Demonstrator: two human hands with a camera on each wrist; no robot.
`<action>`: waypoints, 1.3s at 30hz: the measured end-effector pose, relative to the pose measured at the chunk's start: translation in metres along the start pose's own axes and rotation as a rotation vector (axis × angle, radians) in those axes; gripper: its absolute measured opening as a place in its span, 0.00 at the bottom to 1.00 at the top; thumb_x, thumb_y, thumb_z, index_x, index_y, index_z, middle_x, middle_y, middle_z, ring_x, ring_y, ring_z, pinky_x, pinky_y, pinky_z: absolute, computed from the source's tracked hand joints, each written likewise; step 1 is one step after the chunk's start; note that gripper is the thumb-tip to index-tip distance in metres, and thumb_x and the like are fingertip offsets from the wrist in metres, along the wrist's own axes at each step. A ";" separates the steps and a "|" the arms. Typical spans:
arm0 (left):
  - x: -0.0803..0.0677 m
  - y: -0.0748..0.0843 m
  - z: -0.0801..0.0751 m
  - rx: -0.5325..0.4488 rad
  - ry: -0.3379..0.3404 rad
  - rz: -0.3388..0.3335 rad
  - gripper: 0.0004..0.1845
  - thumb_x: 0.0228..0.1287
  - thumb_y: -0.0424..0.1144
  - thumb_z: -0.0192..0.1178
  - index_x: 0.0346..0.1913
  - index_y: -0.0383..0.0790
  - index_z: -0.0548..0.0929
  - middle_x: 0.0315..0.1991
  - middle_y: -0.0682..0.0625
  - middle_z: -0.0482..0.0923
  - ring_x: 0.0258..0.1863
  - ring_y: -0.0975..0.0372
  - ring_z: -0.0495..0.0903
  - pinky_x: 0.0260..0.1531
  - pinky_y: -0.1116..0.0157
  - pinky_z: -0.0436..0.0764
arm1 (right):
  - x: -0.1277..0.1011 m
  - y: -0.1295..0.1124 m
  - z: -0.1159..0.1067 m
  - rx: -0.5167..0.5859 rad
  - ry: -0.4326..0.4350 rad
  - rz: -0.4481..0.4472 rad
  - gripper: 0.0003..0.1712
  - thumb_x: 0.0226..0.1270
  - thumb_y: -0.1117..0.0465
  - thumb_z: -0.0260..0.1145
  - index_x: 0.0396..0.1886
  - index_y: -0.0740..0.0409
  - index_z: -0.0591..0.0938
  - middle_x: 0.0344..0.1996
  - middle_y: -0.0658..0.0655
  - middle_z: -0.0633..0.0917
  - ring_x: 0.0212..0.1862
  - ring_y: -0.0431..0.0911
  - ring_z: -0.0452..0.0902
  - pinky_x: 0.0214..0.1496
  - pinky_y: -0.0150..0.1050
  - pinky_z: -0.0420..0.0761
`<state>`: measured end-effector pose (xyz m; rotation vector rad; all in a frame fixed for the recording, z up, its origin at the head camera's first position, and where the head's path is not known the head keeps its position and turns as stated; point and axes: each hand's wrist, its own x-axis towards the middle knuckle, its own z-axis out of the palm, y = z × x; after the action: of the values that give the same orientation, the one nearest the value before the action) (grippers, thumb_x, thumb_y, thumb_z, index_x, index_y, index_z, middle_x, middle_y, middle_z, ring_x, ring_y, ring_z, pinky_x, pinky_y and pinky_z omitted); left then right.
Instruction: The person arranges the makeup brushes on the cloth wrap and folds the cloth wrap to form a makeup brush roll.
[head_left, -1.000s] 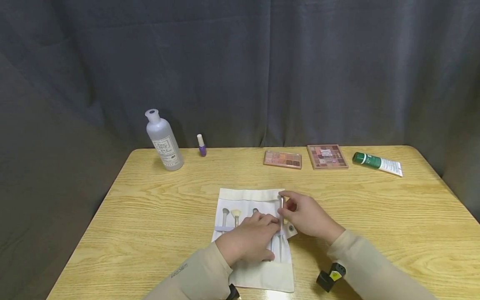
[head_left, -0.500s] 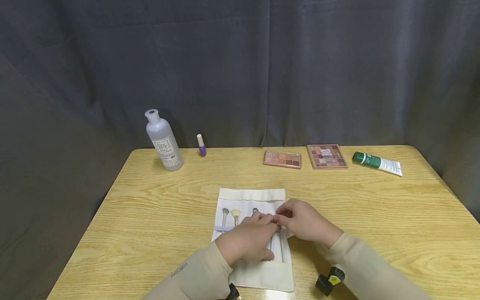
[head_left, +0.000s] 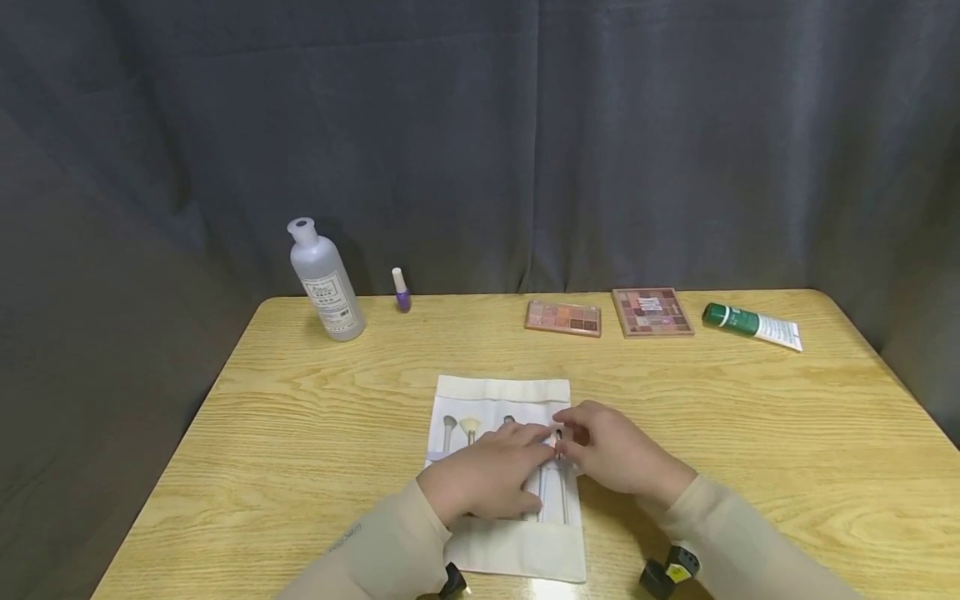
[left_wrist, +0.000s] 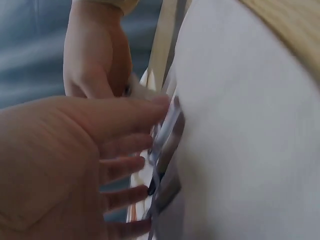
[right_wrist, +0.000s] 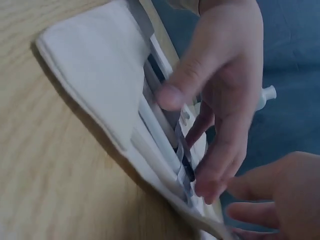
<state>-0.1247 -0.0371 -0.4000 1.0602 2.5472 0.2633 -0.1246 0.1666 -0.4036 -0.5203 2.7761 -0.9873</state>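
Cloth brush roll (head_left: 501,392) lies flat on the worktop (head_left: 750,433), mid-front, with several brushes tucked under its band. Left hand (head_left: 487,479) rests on the roll, fingers (left_wrist: 131,114) straight and slightly spread, pressing the cloth and handles down. Right hand (head_left: 611,454) is at the roll's right edge, fingers curled, tips pinching at a thin brush (head_left: 561,487) by its head end; exact grip partly hidden. That brush looks light, stiff, smooth and slippery, probably best held at mid-handle, not the soft bristles. The roll is soft and floppy, so it likely needs holding flat. Far edge: bottle (head_left: 322,283), nail polish (head_left: 402,292), two palettes (head_left: 564,318), green tube (head_left: 752,325).
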 end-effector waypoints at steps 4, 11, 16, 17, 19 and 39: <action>-0.006 -0.013 -0.005 -0.042 0.042 0.010 0.30 0.70 0.49 0.62 0.73 0.48 0.71 0.76 0.52 0.62 0.75 0.57 0.59 0.71 0.53 0.64 | -0.018 -0.013 0.001 -0.098 0.122 -0.174 0.12 0.68 0.63 0.68 0.50 0.60 0.85 0.44 0.51 0.83 0.47 0.45 0.79 0.50 0.47 0.83; -0.019 -0.036 -0.012 -0.007 0.128 -0.044 0.28 0.72 0.50 0.60 0.70 0.43 0.74 0.72 0.47 0.68 0.74 0.54 0.62 0.72 0.52 0.62 | -0.055 -0.039 0.022 -0.180 0.027 -0.581 0.07 0.69 0.59 0.68 0.45 0.53 0.86 0.43 0.43 0.85 0.49 0.38 0.80 0.52 0.39 0.82; -0.023 -0.047 -0.010 -0.017 0.118 -0.116 0.30 0.72 0.55 0.58 0.70 0.43 0.73 0.74 0.45 0.65 0.75 0.51 0.61 0.73 0.50 0.59 | -0.063 -0.038 0.036 -0.127 -0.153 -0.638 0.12 0.75 0.56 0.61 0.52 0.53 0.86 0.48 0.44 0.86 0.53 0.38 0.79 0.54 0.38 0.81; -0.023 -0.048 -0.009 -0.021 0.114 -0.127 0.31 0.72 0.57 0.57 0.70 0.43 0.73 0.74 0.45 0.65 0.75 0.51 0.61 0.73 0.50 0.60 | -0.063 -0.037 0.038 -0.119 -0.178 -0.648 0.13 0.76 0.56 0.60 0.52 0.52 0.86 0.49 0.44 0.86 0.53 0.38 0.79 0.54 0.38 0.81; -0.024 -0.051 -0.007 -0.036 0.104 -0.145 0.32 0.72 0.58 0.57 0.71 0.42 0.73 0.75 0.45 0.64 0.75 0.51 0.61 0.73 0.49 0.60 | -0.064 -0.035 0.043 -0.104 -0.202 -0.659 0.11 0.76 0.56 0.59 0.49 0.50 0.86 0.47 0.42 0.85 0.52 0.36 0.79 0.53 0.36 0.80; -0.058 -0.039 0.003 0.163 0.228 -0.086 0.22 0.67 0.57 0.61 0.52 0.44 0.86 0.53 0.51 0.82 0.62 0.54 0.72 0.60 0.52 0.69 | -0.079 0.008 0.014 -0.383 0.077 -0.372 0.07 0.65 0.55 0.71 0.42 0.48 0.87 0.41 0.40 0.84 0.47 0.39 0.79 0.49 0.45 0.79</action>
<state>-0.1111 -0.1057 -0.3996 1.0262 2.8528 0.1632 -0.0494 0.1936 -0.4171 -1.1036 3.0152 -0.5296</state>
